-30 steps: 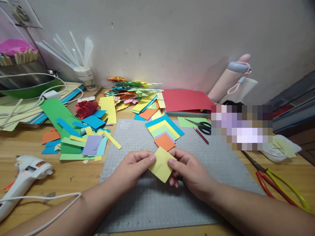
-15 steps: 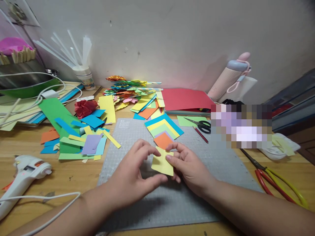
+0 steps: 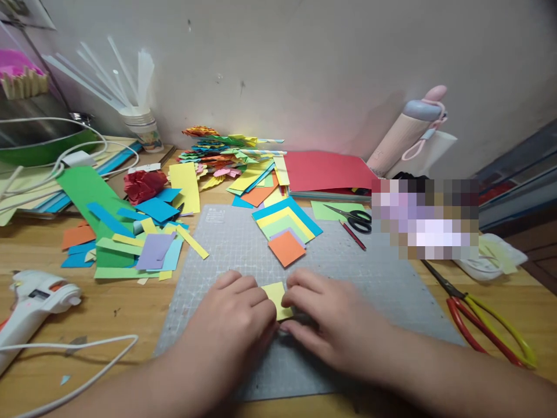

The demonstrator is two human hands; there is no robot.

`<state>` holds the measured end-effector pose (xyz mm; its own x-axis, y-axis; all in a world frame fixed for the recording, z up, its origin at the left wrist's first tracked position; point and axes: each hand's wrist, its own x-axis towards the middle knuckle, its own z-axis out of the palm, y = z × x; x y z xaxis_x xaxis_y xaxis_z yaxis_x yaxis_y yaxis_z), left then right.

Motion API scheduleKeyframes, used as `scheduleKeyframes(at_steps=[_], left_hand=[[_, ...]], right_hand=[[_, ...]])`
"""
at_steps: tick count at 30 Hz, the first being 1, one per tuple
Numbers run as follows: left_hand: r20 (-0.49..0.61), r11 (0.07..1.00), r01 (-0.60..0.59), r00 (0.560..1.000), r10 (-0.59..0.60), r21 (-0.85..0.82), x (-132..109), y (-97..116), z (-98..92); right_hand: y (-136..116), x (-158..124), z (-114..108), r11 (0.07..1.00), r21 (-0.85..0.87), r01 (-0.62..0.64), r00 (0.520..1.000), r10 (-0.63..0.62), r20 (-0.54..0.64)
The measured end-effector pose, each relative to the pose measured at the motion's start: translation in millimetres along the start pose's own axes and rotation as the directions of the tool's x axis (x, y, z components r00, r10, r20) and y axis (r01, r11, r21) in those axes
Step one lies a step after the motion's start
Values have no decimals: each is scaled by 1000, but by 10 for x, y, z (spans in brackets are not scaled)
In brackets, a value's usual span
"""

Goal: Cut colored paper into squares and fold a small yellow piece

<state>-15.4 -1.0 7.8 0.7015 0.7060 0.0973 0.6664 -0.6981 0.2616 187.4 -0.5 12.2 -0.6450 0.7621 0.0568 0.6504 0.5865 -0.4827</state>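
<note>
A small yellow paper square [image 3: 277, 298] lies on the grey cutting mat [image 3: 383, 278], mostly covered by my hands. My left hand [image 3: 230, 316] presses down on its left side with the fingers bent over it. My right hand [image 3: 324, 316] presses its right side, knuckles up. Only a small patch of yellow shows between the two hands. Just beyond the hands sits a fanned stack of coloured paper squares [image 3: 287, 223] with an orange one on top.
Black scissors [image 3: 354, 217] and a red pencil [image 3: 352, 234] lie at the mat's far right. Red-and-yellow shears [image 3: 483, 319] lie to the right. A white glue gun [image 3: 30, 307] with its cable sits left. Paper scraps [image 3: 130, 232] litter the left, folded paper pieces [image 3: 217, 154] the back.
The yellow paper, held up off the mat before, is now down on the mat. Both hands have lowered and closed over it, pressing it flat.
</note>
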Motion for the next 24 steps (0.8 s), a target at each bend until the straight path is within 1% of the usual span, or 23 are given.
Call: scheduleKeyframes(at_steps=[3, 5, 7, 10, 14, 18, 22, 24], left_hand=[[114, 992, 120, 987, -114, -48, 25, 26, 2], [159, 980, 187, 972, -174, -70, 37, 23, -10], [177, 968, 231, 961, -211, -96, 40, 7, -24], [168, 953, 267, 956, -242, -145, 32, -26, -37], [127, 938, 297, 952, -278, -175, 25, -57, -37], [100, 956, 283, 956, -275, -80, 36, -66, -22], [116, 964, 265, 957, -264, 8, 52, -69, -6], [108, 966, 255, 960, -258, 35, 52, -72, 1]], right_hand=[[11, -2, 104, 997, -69, 29, 998, -24, 62], [31, 13, 147, 999, -44, 15, 996, -11, 84], [43, 31, 152, 999, 16, -33, 994, 31, 102], [41, 52, 121, 985, 111, -129, 986, 115, 121], [46, 81, 108, 960, 167, -223, 972, 207, 107], [58, 132, 130, 953, 153, -261, 964, 249, 96], [48, 185, 132, 953, 102, -286, 956, 277, 98], [38, 200, 128, 954, 72, -290, 954, 283, 96]])
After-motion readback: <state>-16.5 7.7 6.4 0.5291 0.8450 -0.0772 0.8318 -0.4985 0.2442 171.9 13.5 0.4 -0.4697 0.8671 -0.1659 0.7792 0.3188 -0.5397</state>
